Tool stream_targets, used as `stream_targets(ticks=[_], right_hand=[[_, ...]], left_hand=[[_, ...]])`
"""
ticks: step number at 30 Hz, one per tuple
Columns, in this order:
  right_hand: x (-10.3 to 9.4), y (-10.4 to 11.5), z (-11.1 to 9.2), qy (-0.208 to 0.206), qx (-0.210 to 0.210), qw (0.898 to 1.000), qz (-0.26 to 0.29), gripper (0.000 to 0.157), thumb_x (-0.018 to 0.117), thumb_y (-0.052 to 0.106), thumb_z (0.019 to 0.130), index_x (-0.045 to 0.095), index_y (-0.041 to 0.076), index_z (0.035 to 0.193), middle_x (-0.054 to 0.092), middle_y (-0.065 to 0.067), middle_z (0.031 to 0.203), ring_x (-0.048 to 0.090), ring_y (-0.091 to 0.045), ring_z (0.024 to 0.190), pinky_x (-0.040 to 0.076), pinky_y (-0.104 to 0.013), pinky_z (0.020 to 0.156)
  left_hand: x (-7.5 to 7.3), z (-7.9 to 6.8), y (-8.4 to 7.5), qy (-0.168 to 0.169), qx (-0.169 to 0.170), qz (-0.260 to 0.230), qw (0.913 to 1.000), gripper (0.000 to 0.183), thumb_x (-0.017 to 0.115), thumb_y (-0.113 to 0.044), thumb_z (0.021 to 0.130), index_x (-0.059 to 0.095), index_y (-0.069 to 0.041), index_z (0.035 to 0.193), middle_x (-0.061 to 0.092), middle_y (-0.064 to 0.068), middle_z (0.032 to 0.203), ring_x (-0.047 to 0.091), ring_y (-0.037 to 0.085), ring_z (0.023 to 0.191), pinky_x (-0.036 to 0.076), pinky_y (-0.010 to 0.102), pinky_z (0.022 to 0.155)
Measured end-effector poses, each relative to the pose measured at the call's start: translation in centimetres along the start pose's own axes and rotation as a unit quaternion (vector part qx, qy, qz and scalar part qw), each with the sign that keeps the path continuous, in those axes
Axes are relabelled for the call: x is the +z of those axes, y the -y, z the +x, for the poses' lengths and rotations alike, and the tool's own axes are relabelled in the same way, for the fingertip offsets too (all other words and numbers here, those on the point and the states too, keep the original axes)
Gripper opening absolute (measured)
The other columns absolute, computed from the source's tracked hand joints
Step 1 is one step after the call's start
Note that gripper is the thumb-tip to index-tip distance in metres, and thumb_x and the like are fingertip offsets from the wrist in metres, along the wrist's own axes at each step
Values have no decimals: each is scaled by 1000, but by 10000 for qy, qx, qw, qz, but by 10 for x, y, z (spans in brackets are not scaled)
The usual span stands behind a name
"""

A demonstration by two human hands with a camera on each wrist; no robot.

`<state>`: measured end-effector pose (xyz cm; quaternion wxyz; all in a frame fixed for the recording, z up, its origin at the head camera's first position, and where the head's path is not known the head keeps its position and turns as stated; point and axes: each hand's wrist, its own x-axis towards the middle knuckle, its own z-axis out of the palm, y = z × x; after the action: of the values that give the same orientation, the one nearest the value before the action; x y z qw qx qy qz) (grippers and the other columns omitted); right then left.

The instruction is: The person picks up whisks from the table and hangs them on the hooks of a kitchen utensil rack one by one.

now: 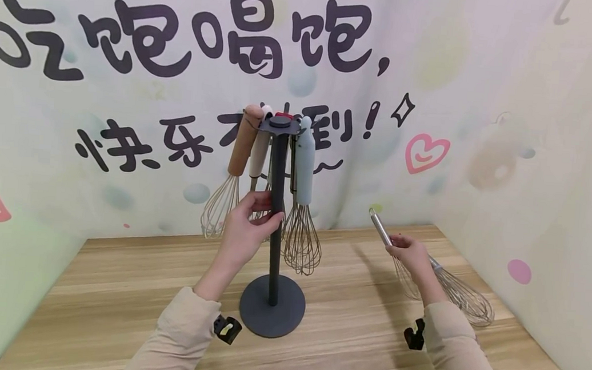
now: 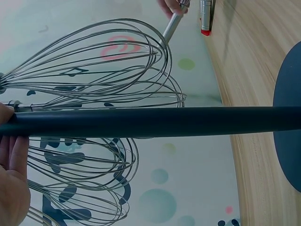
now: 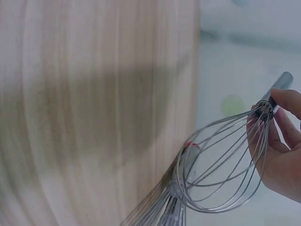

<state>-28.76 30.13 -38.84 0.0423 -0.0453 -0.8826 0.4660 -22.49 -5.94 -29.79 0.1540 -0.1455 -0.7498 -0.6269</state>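
My left hand (image 1: 249, 227) grips the dark post (image 1: 273, 258) of an upright whisk stand, thumb across the front. Whisks hang from the stand's top, among them one with a brown handle (image 1: 244, 141), a cream one (image 1: 259, 156) and a light blue one (image 1: 305, 163). To the right, my right hand (image 1: 414, 259) pinches a steel whisk (image 1: 379, 228) near where handle meets wires. Its handle points up and to the left; its wire loops (image 3: 225, 160) hang down in the right wrist view. Behind this hand, another whisk (image 1: 468, 300) lies on the table, partly hidden.
The stand's round dark base (image 1: 286, 322) rests on the wooden table (image 1: 163, 313). Printed wall sheets (image 1: 550, 168) rise behind the table and along its right side. The lying whisk has a red handle end (image 2: 205, 32).
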Motion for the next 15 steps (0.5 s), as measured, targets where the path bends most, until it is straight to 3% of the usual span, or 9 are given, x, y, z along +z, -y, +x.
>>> stream_targets(ticks=[6, 15], right_hand=[[-1, 14, 0, 194, 82, 9992, 352, 48, 61, 9, 91, 48, -10, 133, 63, -19, 115, 54, 7, 77, 51, -13, 72], [0, 33, -2, 708, 17, 9965, 434, 52, 58, 11, 93, 41, -10, 138, 54, -27, 130, 55, 7, 82, 50, -11, 78]], left_hand=[[0, 0, -1, 0, -11, -14, 10000, 34, 69, -9, 86, 58, -4, 119, 61, 13, 117, 61, 21, 106, 56, 26, 88], [2, -1, -1, -92, 160, -16, 9998, 33, 68, -5, 86, 58, -2, 117, 61, 16, 115, 61, 24, 103, 56, 23, 86]])
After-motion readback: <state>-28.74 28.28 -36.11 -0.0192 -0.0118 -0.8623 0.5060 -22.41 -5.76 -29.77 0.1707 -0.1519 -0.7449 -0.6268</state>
